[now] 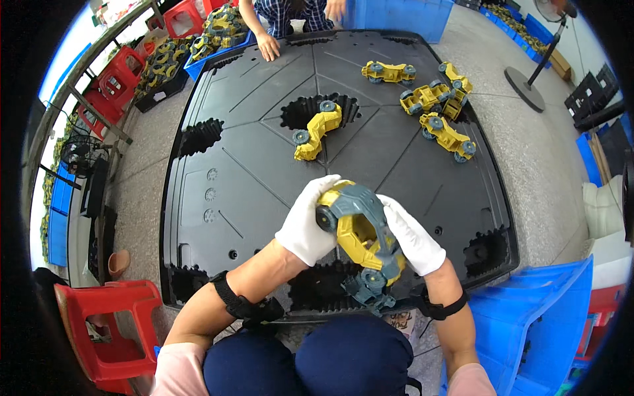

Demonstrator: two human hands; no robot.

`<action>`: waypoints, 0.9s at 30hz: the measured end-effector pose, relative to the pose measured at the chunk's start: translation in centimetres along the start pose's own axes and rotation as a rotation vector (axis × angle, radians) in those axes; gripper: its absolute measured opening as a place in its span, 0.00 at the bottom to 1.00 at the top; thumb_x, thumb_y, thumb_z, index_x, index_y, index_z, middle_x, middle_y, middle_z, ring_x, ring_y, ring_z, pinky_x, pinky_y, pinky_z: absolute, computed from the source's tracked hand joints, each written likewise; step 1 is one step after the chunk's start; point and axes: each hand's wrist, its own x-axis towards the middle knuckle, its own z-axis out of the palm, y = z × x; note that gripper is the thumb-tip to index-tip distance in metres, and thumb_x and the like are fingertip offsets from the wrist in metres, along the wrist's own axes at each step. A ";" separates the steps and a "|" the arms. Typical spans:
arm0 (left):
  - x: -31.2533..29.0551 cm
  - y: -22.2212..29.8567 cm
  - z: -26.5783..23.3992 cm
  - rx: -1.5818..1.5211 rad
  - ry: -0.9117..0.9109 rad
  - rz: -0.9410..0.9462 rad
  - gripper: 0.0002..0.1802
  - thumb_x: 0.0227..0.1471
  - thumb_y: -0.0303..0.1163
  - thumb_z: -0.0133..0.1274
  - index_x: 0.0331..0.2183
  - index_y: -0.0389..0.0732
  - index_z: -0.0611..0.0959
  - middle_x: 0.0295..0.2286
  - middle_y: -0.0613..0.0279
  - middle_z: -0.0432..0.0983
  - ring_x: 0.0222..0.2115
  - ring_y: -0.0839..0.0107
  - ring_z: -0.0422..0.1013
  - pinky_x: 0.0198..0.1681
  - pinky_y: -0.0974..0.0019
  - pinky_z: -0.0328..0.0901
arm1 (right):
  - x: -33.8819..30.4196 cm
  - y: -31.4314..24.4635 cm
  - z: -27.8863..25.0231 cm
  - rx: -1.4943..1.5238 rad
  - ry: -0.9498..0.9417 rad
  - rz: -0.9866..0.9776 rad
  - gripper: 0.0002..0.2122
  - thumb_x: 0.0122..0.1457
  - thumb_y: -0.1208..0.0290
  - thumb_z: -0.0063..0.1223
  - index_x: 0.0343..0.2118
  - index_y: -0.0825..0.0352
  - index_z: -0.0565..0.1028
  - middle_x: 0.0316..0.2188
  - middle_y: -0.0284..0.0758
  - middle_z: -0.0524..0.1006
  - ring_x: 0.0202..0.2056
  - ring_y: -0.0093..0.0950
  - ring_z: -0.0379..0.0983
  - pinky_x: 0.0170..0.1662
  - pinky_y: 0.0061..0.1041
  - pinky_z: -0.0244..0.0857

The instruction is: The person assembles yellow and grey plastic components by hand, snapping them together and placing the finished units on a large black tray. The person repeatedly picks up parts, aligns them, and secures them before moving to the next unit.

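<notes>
Between my two white-gloved hands a toy car with a yellow body and grey-blue top parts is held up, tilted, above the near part of the black table. My left hand grips its left end beside a dark wheel. Along its right side lie the fingers of my right hand, closed against the grey-blue part. A grey-blue plastic part shows just below the car; whether it is attached cannot be seen. Beyond my hands, a yellow toy car chassis with grey wheels rests near the table's central opening.
Several yellow chassis lie at the table's far right. Across the black table, another person's hand rests on the edge. A red stool stands at left, a blue crate at right, a standing fan farther off.
</notes>
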 end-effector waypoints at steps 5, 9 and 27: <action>2.5 0.1 0.4 -1.253 0.223 -0.759 0.24 0.58 0.47 0.53 0.49 0.42 0.72 0.47 0.58 0.72 0.47 0.65 0.70 0.56 0.59 0.61 | -0.8 1.2 1.0 0.033 -0.063 0.116 0.29 0.65 0.50 0.48 0.59 0.69 0.63 0.49 0.32 0.72 0.49 0.20 0.65 0.54 0.21 0.61; 2.2 1.2 -1.2 -1.050 0.024 -0.803 0.24 0.60 0.53 0.50 0.48 0.45 0.74 0.44 0.60 0.73 0.48 0.64 0.68 0.57 0.56 0.60 | -0.1 2.0 1.1 -0.254 0.182 0.018 0.21 0.63 0.56 0.55 0.48 0.72 0.73 0.34 0.30 0.77 0.35 0.19 0.70 0.43 0.20 0.66; -32.8 24.5 -26.4 -0.076 0.823 -0.957 0.23 0.55 0.40 0.57 0.49 0.40 0.73 0.40 0.66 0.76 0.38 0.72 0.75 0.45 0.63 0.70 | 2.2 10.2 6.1 -0.422 -0.232 0.290 0.20 0.61 0.63 0.59 0.51 0.72 0.73 0.40 0.35 0.77 0.35 0.21 0.72 0.43 0.22 0.69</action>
